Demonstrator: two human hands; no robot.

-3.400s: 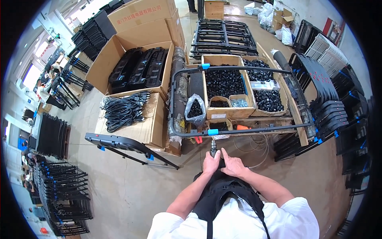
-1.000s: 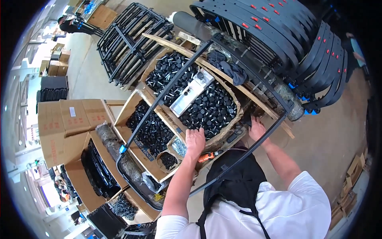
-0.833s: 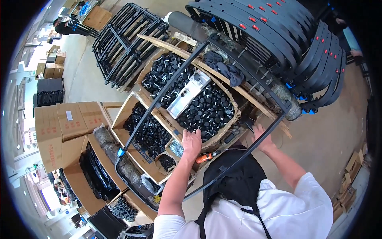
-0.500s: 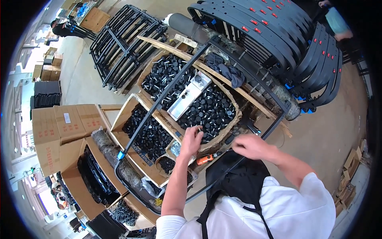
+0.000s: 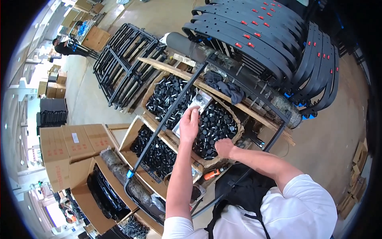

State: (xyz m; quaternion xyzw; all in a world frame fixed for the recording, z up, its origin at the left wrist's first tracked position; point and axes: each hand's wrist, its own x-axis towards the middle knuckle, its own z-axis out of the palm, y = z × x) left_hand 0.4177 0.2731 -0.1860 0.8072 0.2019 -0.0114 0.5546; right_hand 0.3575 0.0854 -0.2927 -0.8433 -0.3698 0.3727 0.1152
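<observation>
Black tubing forms a slender, stiff-looking frame (image 5: 175,107) slanting across the view. Next to it, the left hand (image 5: 188,125) hangs above a smooth, pale tray (image 5: 205,100), fingertips drawn together; whether they pinch anything is hidden from where I stand. Around the tray, in a rough-edged cardboard box (image 5: 211,163), lie round black knobs (image 5: 217,119) with shiny studs: probably light, hard and slick, best taken by rim or stud. Farther right, apart from the other, the right hand (image 5: 225,148) bends low over them, its grip unclear.
</observation>
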